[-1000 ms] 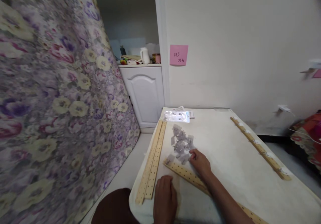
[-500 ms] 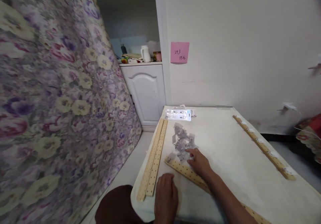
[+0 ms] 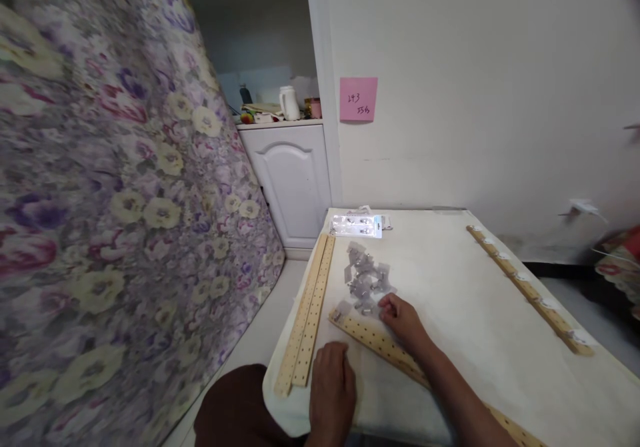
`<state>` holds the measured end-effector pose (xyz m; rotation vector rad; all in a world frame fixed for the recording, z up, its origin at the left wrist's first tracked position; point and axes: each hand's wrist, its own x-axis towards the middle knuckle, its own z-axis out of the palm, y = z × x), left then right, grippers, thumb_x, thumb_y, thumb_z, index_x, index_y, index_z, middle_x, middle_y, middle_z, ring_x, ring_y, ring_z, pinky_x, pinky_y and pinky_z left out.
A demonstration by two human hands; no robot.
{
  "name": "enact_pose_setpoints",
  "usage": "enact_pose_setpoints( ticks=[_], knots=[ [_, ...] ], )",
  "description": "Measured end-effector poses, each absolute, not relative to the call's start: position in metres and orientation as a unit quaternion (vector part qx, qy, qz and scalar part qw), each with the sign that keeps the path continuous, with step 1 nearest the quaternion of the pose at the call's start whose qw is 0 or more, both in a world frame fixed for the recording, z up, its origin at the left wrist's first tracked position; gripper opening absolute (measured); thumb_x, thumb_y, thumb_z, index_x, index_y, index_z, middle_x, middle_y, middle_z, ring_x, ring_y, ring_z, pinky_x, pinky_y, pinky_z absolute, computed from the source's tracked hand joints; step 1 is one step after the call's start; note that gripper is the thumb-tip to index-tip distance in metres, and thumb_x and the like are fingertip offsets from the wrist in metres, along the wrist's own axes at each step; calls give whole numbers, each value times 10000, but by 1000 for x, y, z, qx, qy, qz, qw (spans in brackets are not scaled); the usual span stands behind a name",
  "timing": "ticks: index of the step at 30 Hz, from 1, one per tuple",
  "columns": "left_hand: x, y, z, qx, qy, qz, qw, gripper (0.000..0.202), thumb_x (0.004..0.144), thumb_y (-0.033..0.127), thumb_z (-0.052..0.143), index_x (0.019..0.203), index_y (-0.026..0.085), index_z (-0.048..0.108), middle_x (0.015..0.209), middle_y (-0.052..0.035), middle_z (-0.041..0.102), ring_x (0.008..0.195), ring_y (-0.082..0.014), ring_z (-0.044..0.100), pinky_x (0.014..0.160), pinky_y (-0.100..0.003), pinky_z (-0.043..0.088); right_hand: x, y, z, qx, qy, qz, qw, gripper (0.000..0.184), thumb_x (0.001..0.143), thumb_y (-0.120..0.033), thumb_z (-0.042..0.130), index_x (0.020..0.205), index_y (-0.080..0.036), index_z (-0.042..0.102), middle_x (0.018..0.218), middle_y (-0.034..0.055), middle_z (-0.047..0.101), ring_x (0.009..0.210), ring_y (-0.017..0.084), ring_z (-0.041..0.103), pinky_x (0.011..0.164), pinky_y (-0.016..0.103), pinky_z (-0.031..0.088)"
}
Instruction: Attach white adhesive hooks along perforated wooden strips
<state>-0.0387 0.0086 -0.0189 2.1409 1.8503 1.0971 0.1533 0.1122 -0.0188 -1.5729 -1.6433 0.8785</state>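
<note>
My right hand (image 3: pixel 404 321) rests on a perforated wooden strip (image 3: pixel 370 341) that lies slantwise on the white table (image 3: pixel 450 287). Its fingers are curled at the near edge of a pile of small clear plastic bags (image 3: pixel 364 279) with metal parts in them; whether they pinch one is hidden. My left hand (image 3: pixel 331 390) lies palm down, fingers together, on the table near its front edge, holding nothing.
Two more perforated wooden strips (image 3: pixel 310 310) lie side by side along the table's left edge. Another strip with white pieces on it (image 3: pixel 529 289) lies at the right. A blister pack (image 3: pixel 358 225) sits at the back. A floral mattress (image 3: pixel 110 200) leans at left; a white cabinet (image 3: pixel 293 180) stands behind.
The view has shifted slightly. My right hand's fingers have curled in at the edge of the bag pile. My left hand has stayed in place.
</note>
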Motion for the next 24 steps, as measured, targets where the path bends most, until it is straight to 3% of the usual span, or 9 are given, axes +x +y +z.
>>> enact_pose_setpoints(
  ticks=[8,15,19,24],
  knots=[
    [-38,8,-21,710,613,343,58,202,863,137,389,983,206,536,895,-63,561,861,-224,533,783,-380,443,163,118,-21,-559,-618,399,381,123,705,-295,537,683,-182,579,627,-8,579,631,154,529,603,252,405],
    [-38,7,-23,722,611,318,63,241,851,110,380,1012,196,537,934,-73,564,888,-230,523,796,-391,436,149,110,-10,-477,-556,563,382,201,760,-384,517,766,-184,539,617,-22,557,515,111,491,471,210,357],
    [-36,5,-20,728,615,296,65,331,823,70,379,1089,193,533,988,-74,568,921,-227,517,819,-392,432,131,112,-15,-477,-575,555,365,247,765,-384,516,819,-165,617,528,-42,516,430,93,409,445,215,309],
    [-34,4,-14,740,618,259,65,487,776,27,397,1217,207,498,1067,-69,564,989,-222,499,862,-384,420,124,119,-20,-488,-635,481,357,294,776,-350,482,850,-157,690,568,-5,581,532,140,490,532,246,362]
  ],
)
